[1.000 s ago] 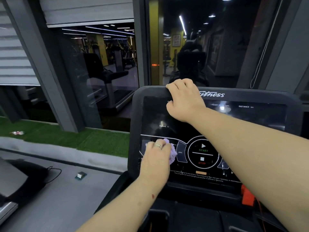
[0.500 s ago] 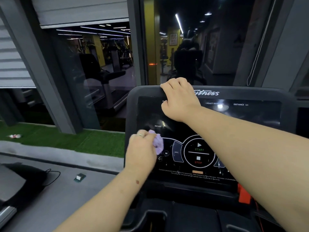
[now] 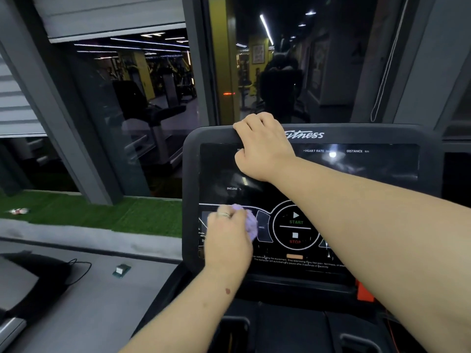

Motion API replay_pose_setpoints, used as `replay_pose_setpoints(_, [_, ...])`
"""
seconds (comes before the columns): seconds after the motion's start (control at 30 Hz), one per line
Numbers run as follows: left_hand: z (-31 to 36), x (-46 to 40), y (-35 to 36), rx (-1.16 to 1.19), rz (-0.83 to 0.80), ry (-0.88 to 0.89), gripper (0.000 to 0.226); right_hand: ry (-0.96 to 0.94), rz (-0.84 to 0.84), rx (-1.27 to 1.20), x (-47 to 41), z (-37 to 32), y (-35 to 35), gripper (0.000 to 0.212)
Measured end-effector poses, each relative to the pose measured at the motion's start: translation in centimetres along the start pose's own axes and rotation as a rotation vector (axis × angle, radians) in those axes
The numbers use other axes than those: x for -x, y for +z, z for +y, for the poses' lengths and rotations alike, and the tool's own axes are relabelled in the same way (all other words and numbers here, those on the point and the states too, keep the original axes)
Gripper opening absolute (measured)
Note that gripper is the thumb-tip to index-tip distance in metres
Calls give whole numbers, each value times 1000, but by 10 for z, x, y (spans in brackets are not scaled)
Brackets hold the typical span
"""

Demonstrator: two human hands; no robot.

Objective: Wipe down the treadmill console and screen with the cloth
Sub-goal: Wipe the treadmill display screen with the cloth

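Note:
The black treadmill console (image 3: 193,159) fills the middle of the view, with a dark screen (image 3: 369,166) across its upper half and a round START/STOP control (image 3: 295,226) below. My left hand (image 3: 228,235) presses a small bunched lilac cloth (image 3: 248,222) against the lower left button area, just left of the round control. A ring shows on one finger. My right hand (image 3: 262,146) is curled over the console's top edge, left of the "Fitness" lettering, and its forearm crosses the screen's right side.
A glass wall (image 3: 153,98) stands behind the console, reflecting gym machines. Green turf (image 3: 102,212) and a grey floor (image 3: 102,301) lie to the left, with a small box (image 3: 121,270) and another treadmill's end (image 3: 28,278). An orange safety clip (image 3: 364,293) sits lower right.
My left hand with the cloth moved left and up across the lower button panel, then back right and down toward the round control. My right hand stayed on the top edge.

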State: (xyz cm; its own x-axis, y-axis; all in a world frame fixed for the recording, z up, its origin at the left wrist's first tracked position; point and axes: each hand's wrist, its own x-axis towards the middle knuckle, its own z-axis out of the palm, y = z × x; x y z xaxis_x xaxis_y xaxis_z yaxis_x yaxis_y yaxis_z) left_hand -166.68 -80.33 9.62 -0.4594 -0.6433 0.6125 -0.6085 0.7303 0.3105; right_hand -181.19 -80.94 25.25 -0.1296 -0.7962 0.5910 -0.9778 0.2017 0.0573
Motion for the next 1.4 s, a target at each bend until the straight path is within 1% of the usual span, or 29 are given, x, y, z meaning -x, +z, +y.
replay_pose_setpoints(0.07, [16,16,7,-14,-95,94,22,-10,-4,3,-1,0,-1,52])
replay_pose_setpoints(0.13, [4,10,4,2,-133,133,22,-23,-5,0,-1,1,-1,53])
replay_pose_setpoints(0.2, [-16,-10,-7,27,-91,21,19,-30,-3,0,0,3,1,53])
replay_pose_setpoints(0.27, [-27,-23,-12,57,38,-144,19,-22,3,3,0,3,2,54])
replay_pose_setpoints(0.3, [-25,-24,-11,63,83,-179,20,-17,3,3,0,3,2,54])
replay_pose_setpoints(0.33, [-19,-20,-7,48,99,-149,23,-12,1,1,-1,2,2,54])
replay_pose_setpoints(0.37, [-6,-12,-3,32,53,-97,28,-11,1,0,-1,1,2,54])
replay_pose_setpoints(0.4, [4,3,3,20,-38,-20,32,-15,3,-2,-1,1,1,54])
replay_pose_setpoints(0.47, [9,18,1,23,-146,140,34,-31,7,-5,0,3,1,54])
replay_pose_setpoints(0.5, [0,9,-5,22,-143,142,29,-36,7,-8,1,3,1,55])
replay_pose_setpoints(0.53, [-13,-4,-13,2,-96,95,23,-38,7,-10,1,4,1,55])
replay_pose_setpoints(0.57, [-29,-17,-18,-24,-5,-3,20,-36,6,-11,0,3,2,55])
replay_pose_setpoints(0.6, [-40,-28,-23,-35,83,-58,21,-32,5,-9,0,3,2,55])
replay_pose_setpoints(0.63, [-46,-31,-26,-38,119,-74,22,-26,6,-4,0,2,3,55])
replay_pose_setpoints(0.7, [-42,-19,-25,-34,69,-46,21,-22,14,-2,-1,1,3,56])
replay_pose_setpoints(0.73, [-38,-6,-19,-44,-9,-20,23,-22,18,-3,-1,1,4,56])
replay_pose_setpoints(0.8, [-40,8,-21,-54,-93,87,26,-25,20,1,0,1,5,58])
replay_pose_setpoints(0.83, [-51,1,-25,-52,-115,108,24,-26,21,8,0,1,5,58])
replay_pose_setpoints(0.87, [-63,-11,-28,-56,-92,116,22,-25,22,15,0,1,5,57])
replay_pose_setpoints(0.97, [-74,-28,-39,-4,63,-55,17,-21,29,33,0,0,7,56])
replay_pose_setpoints(1.03, [-65,-8,-30,36,17,-67,16,-19,43,36,0,0,8,57])
replay_pose_setpoints(1.07, [-58,6,-28,1,-67,-12,19,-18,49,36,0,0,9,58])
replay_pose_setpoints(1.1, [-57,16,-28,-5,-105,42,23,-16,51,37,1,-1,10,58])
replay_pose_setpoints(1.13, [-62,16,-30,-25,-95,98,27,-16,52,41,1,-1,10,59])
replay_pose_setpoints(1.17, [-70,6,-35,-28,-111,101,27,-16,51,46,0,-2,11,59])
replay_pose_setpoints(1.23, [-80,-21,-44,-38,-38,64,19,-15,51,54,0,-2,11,60])
replay_pose_setpoints(1.3, [-78,-28,-48,-22,8,-4,19,-17,53,66,0,-1,11,61])
replay_pose_setpoints(1.37, [-75,-11,-41,-45,-19,21,25,-18,61,66,-1,-1,12,62])
replay_pose_setpoints(1.4, [-73,2,-38,-47,-70,44,26,-16,67,66,-1,-1,12,62])
